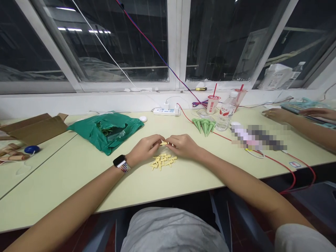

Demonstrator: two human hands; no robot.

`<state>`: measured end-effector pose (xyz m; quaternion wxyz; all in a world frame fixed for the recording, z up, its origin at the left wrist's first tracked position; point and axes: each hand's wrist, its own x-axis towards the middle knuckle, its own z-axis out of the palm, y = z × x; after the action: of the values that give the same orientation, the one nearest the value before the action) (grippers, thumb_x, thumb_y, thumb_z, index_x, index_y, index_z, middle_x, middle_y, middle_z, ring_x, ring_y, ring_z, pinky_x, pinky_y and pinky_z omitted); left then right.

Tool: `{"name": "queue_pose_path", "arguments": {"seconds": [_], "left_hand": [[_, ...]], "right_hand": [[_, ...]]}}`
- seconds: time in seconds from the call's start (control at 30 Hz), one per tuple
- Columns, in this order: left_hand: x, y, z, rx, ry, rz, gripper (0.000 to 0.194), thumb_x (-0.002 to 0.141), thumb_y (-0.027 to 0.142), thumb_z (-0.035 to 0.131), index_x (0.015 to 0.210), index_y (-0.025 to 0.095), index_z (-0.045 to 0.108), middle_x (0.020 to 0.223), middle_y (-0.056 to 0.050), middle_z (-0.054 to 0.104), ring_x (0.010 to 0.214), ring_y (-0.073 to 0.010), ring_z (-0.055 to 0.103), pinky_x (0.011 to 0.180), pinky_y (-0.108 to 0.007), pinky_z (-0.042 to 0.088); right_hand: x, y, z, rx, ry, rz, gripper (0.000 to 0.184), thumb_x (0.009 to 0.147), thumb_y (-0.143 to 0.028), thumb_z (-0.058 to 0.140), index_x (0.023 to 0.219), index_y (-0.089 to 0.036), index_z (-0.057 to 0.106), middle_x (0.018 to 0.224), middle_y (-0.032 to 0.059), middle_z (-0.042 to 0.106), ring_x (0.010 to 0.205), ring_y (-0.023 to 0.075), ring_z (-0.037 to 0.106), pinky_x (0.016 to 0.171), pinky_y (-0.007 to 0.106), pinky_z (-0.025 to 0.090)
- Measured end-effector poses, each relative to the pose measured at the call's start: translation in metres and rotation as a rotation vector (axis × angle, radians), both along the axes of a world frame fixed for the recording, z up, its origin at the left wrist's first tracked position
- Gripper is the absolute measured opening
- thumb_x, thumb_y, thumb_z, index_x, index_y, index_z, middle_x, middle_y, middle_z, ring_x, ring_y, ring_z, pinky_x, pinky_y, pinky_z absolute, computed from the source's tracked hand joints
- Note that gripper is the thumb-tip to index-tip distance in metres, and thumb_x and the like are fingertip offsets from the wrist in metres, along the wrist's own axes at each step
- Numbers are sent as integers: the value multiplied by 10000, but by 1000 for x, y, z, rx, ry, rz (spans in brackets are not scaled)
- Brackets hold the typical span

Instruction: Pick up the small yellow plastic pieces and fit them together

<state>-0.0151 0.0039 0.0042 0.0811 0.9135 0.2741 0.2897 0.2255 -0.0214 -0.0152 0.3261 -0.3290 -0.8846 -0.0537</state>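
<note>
A small yellow plastic piece (164,143) is pinched between the fingertips of my left hand (146,148) and my right hand (185,146), just above the table. Both hands are closed on it, one at either end, and the fingers cover part of its shape. On the tabletop right below lies a loose pile of similar yellow plastic pieces (163,161), each with a thin stem. Farther back to the right stands a cluster of green cone-shaped pieces (204,126).
A torn green plastic bag (126,120) and a cardboard box (39,127) lie left. Behind are a power strip (165,112), a drink cup (212,104) and a water bottle (225,113). A red cable (273,159) crosses the right side, near another person's arm (304,122).
</note>
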Motion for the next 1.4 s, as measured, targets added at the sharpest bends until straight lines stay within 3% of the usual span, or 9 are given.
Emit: {"name": "queue_pose_path", "arguments": {"seconds": [0.13, 0.27, 0.4, 0.57, 0.83, 1.03, 1.13, 1.4], "left_hand": [[-1, 2, -2, -20, -7, -24, 309, 975, 127, 432, 1136, 211, 683, 1003, -52, 753, 879, -199, 713, 781, -321, 550], [-3, 2, -5, -14, -32, 24, 220, 1036, 287, 531, 1213, 222, 644, 1021, -46, 757, 806, -183, 716, 725, -304, 551], [-3, 3, -6, 69, -12, 16, 180, 1061, 351, 552, 1146, 224, 648, 1022, -36, 741, 734, -145, 687, 711, -284, 522], [-3, 4, -4, 99, 18, 16, 198, 1093, 355, 505, 1104, 220, 650, 1009, -33, 714, 797, -152, 676, 731, -285, 487], [0, 1, -1, 102, 53, 74, 363, 1119, 381, 386, 854, 212, 567, 813, -24, 604, 720, -178, 583, 682, -316, 424], [0, -3, 2, -54, 11, 86, 258, 1085, 427, 471, 1108, 215, 617, 964, -35, 698, 845, -194, 654, 778, -323, 480], [1, -2, 1, -50, -13, 40, 270, 1095, 405, 444, 1067, 214, 633, 1014, -52, 693, 911, -202, 654, 828, -329, 486], [2, -2, 1, -44, -11, 23, 228, 1078, 384, 505, 1026, 210, 642, 960, -33, 655, 857, -184, 625, 805, -314, 463]], "right_hand": [[0, 1, 0, -2, 44, -29, 252, 1098, -331, 491, 1117, -200, 706, 993, 75, 785, 793, 171, 681, 693, 297, 409], [0, 3, -1, -16, 57, -77, 235, 1090, -334, 515, 1090, -202, 709, 990, 74, 781, 792, 169, 672, 687, 292, 397], [-1, 3, -2, -70, 56, -89, 191, 1072, -312, 553, 1076, -196, 705, 968, 65, 771, 787, 166, 666, 682, 283, 384], [-2, 3, -1, -104, 91, -58, 154, 1061, -292, 569, 1064, -201, 693, 927, 50, 757, 793, 167, 659, 698, 280, 386], [-2, 1, -2, -103, 79, -41, 164, 1062, -293, 565, 1072, -195, 695, 914, 45, 755, 782, 162, 651, 684, 280, 368], [-2, 2, 0, -113, 59, -72, 178, 1075, -276, 534, 1089, -182, 684, 970, 57, 767, 801, 166, 657, 687, 280, 354], [-2, 1, 1, -115, 50, -73, 182, 1081, -268, 520, 1114, -183, 678, 1026, 68, 774, 835, 170, 670, 704, 283, 358], [-3, 2, -1, -117, 14, -90, 189, 1085, -283, 516, 1101, -185, 678, 1008, 61, 768, 834, 166, 667, 706, 285, 347]]}}
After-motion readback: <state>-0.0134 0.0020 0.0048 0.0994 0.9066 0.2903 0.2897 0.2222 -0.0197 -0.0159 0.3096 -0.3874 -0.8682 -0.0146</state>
